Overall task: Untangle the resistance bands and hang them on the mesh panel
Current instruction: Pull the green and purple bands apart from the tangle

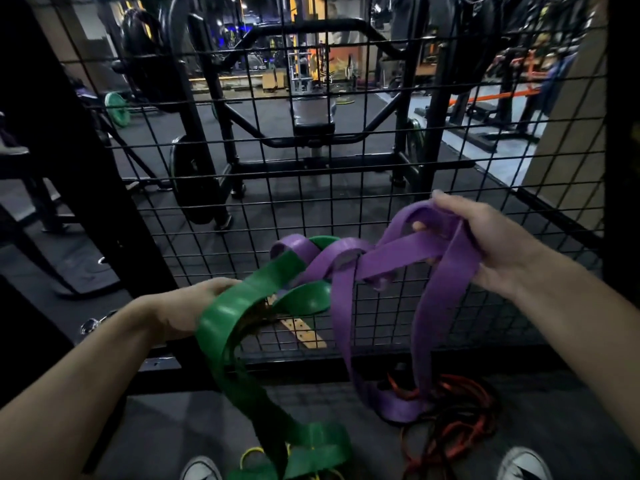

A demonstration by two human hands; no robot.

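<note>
- 1 left hand (194, 306): fingers curled round the green band, mostly hidden behind it; grip sits low left of centre.
- 1 green resistance band (225, 320): wide flat glossy rubber loop, runs from the left hand up into the knot and down to the floor, where it folds in loose coils between the shoes.
- 1 thin yellow band (254, 453): narrow loop on the floor, partly under the green coils.
- 1 knot at centre: green and purple straps cross and wrap each other in front of the mesh, touching.
- 1 purple resistance band (433, 306): flat matte rubber, narrower than the green; several strands fan from the knot to the right hand, two long lengths hang to the floor.
- 1 right hand (485, 244): thumb and fingers pinch the purple strands at the top of the loop, held higher than the left.
- Pile of thin red-orange bands (460, 420): cord-like, tangled on the floor under the purple end; count not readable.
- 1 mesh panel (346, 188): black wire grid, square cells, upright just behind the bands.
- 2 white-toed shoes (201, 469) at the bottom edge.
</note>
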